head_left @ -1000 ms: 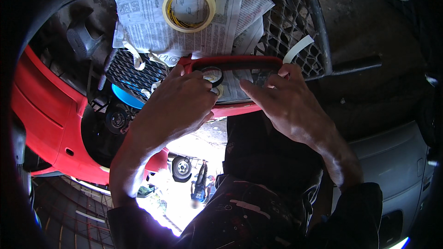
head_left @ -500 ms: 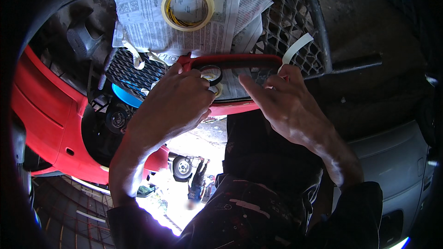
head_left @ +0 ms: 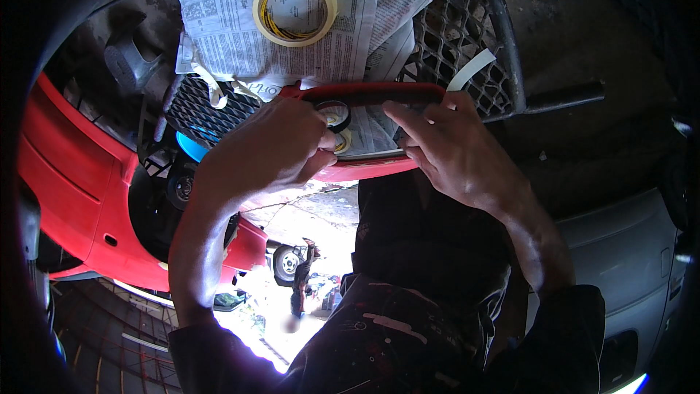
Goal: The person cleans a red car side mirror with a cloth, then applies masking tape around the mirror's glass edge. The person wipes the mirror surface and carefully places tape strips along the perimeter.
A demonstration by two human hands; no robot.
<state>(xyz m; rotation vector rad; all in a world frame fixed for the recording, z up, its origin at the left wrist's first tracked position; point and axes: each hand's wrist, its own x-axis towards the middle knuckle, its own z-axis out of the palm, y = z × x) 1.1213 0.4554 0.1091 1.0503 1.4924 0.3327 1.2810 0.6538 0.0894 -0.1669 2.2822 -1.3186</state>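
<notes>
A red car body point(head_left: 76, 168) fills the left side, and a grey vehicle panel point(head_left: 620, 255) stands at the lower right. Between them, a diamond-mesh metal rack point(head_left: 470, 29) bears overlapping newspaper sheets point(head_left: 219, 29). Just below the newspaper, between the two hands, is the red rounded frame point(head_left: 375, 93), longer from side to side than it is deep. The left hand point(head_left: 277, 138) is closed narrowly around the frame's left end, fingers curled over it. The right hand point(head_left: 463, 149) touches its right end, one digit reaching across the opening; with the fingertips partly covered, I cannot tell whether it grips the frame or the tape there. A large masking tape roll point(head_left: 329, 11) lies flat on the newspaper. A pale tape strip point(head_left: 471, 69) sticks up beside the right fingers. Smallest, a black-edged ring point(head_left: 343, 122) shows through the frame's opening, near the left fingers.
</notes>
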